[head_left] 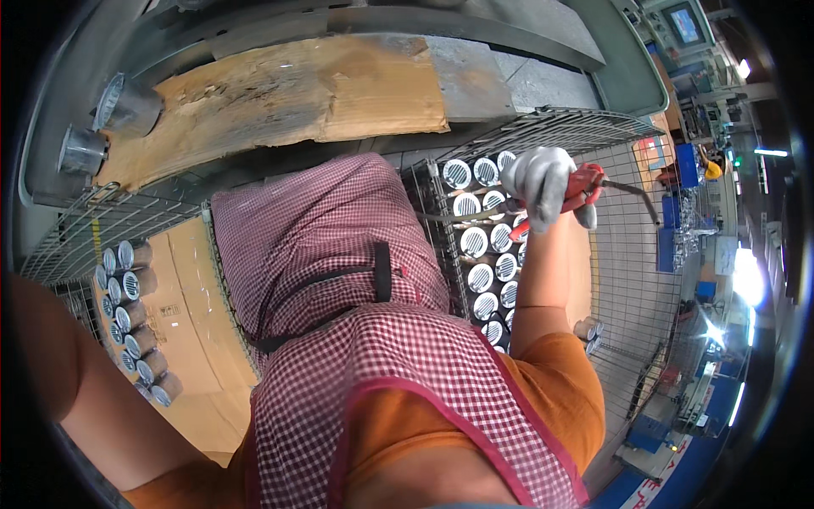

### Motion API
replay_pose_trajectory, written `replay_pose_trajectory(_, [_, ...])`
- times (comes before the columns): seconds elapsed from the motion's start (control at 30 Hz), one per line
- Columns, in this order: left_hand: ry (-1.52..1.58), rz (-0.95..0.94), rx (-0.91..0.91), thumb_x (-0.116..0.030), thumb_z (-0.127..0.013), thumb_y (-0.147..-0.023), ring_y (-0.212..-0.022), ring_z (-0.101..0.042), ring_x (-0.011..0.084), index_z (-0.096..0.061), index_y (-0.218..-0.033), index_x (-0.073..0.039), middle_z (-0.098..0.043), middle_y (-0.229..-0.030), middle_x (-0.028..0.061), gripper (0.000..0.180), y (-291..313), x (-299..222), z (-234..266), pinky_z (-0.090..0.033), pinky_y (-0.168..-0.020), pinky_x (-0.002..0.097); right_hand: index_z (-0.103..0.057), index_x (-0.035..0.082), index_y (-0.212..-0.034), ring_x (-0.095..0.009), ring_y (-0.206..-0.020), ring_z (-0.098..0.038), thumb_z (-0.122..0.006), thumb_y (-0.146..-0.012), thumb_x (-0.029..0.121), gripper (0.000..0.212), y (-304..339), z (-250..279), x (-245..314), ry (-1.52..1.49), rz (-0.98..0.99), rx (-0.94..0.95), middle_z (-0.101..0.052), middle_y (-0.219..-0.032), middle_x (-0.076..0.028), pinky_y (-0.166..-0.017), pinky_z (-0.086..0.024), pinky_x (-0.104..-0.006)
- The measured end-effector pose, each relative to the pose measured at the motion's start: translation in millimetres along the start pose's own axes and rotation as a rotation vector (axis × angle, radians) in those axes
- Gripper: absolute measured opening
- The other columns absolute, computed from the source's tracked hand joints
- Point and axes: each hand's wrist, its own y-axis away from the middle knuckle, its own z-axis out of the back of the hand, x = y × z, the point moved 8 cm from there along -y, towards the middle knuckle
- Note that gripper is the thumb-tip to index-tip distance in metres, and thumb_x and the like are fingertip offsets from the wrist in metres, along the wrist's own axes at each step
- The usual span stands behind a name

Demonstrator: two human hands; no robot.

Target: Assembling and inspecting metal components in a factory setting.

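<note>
our right hand (536, 182) wraps round the red air gun (585, 180); we should keep its hose (465, 217) off the cups (474, 243). our left hand is out of view.

We log: hand tool (585, 181) red; right-hand glove (540, 182) greyish white. Apron (398, 339) maroon-white check, maroon-edged; sleeve (555, 390) orange-brown. Cylinder ends (476, 242) dark-striped on white; cardboard sheet (373, 93) tan, black-smudged.
</note>
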Motion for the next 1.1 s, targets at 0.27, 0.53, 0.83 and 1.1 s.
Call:
replay_pose_trajectory(0.27, [0.106, -0.05, 0.111, -0.029, -0.065, -0.09, -0.082, -0.067, 0.0174, -0.062, -0.12, 0.002, -0.068, -0.097, 0.0125, 0.043, 3, -37, -30, -0.052, -0.071, 0.0273, -0.065, 0.005, -0.057, -0.019, -0.036, -0.044, -0.062, -0.078, 0.069, 0.068, 63, 21, -22, 0.362, -0.253, -0.793, -0.057, -0.048, -0.006, -0.041, -0.028, -0.0321])
replay_pose_trajectory(0.53, [0.095, -0.112, 0.136, -0.027, -0.065, -0.09, -0.078, -0.067, 0.0166, -0.062, -0.119, 0.002, -0.068, -0.092, 0.0112, 0.041, -8, -68, -9, -0.052, -0.067, 0.0265, -0.069, -0.003, -0.069, -0.033, -0.046, -0.053, -0.072, -0.069, 0.061, 0.064, 47, 12, -14, 0.014, -0.163, -0.183, -0.062, -0.058, -0.017, -0.05, -0.041, -0.0426])
replay_pose_trajectory(0.83, [0.004, -0.269, 0.104, -0.025, -0.066, -0.089, -0.073, -0.067, 0.0157, -0.063, -0.118, 0.002, -0.068, -0.086, 0.0097, 0.039, -45, -128, 50, -0.052, -0.063, 0.0257, -0.074, 0.0, -0.085, -0.022, -0.047, -0.053, -0.087, -0.065, 0.039, 0.045, 40, -26, 22, 0.173, -0.113, -0.077, -0.067, -0.07, -0.011, -0.048, -0.038, -0.0357])
replay_pose_trajectory(1.1, [-0.439, 0.158, 0.8, -0.058, -0.049, -0.09, -0.104, -0.062, 0.0357, -0.066, -0.11, -0.003, -0.066, -0.109, 0.0204, 0.061, 18, 47, -83, -0.046, -0.094, 0.0398, -0.074, 0.003, -0.084, -0.02, -0.048, -0.051, -0.078, -0.078, 0.028, 0.026, 10, -17, 39, 0.356, -0.085, -0.201, -0.069, -0.075, -0.01, -0.049, -0.039, -0.0337])
